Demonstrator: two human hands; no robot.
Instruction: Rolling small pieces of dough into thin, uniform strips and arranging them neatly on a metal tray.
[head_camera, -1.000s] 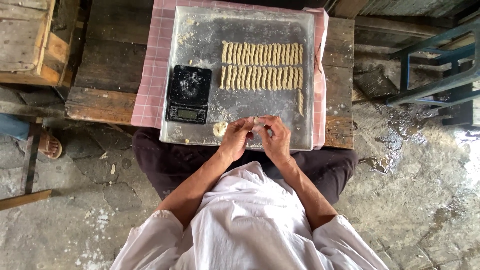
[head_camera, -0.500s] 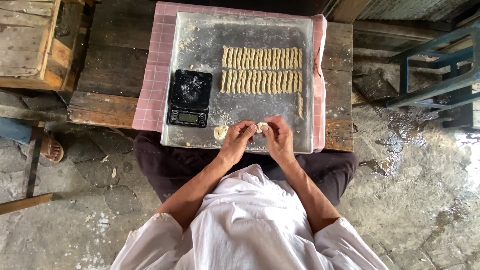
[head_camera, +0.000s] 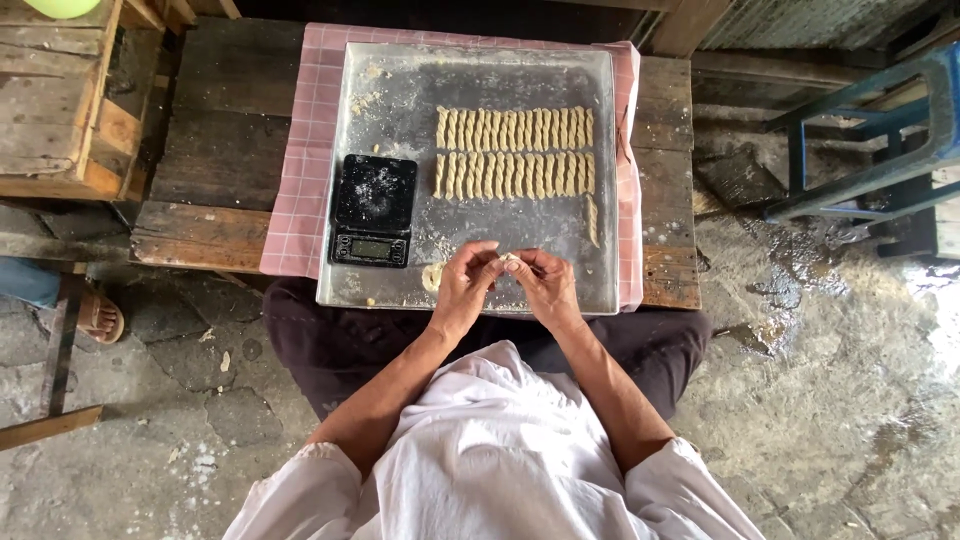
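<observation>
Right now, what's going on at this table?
A person seated at a wooden table pinches a small piece of dough between the left hand and right hand, just above the near edge of a floured metal tray. Two neat rows of twisted dough sticks lie on the tray, one more stick lies below them to the right, and a black kitchen scale sits at the left.

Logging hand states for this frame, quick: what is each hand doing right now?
Left hand: fingers closed on the small dough piece.
Right hand: fingers pinch the same dough piece.
</observation>
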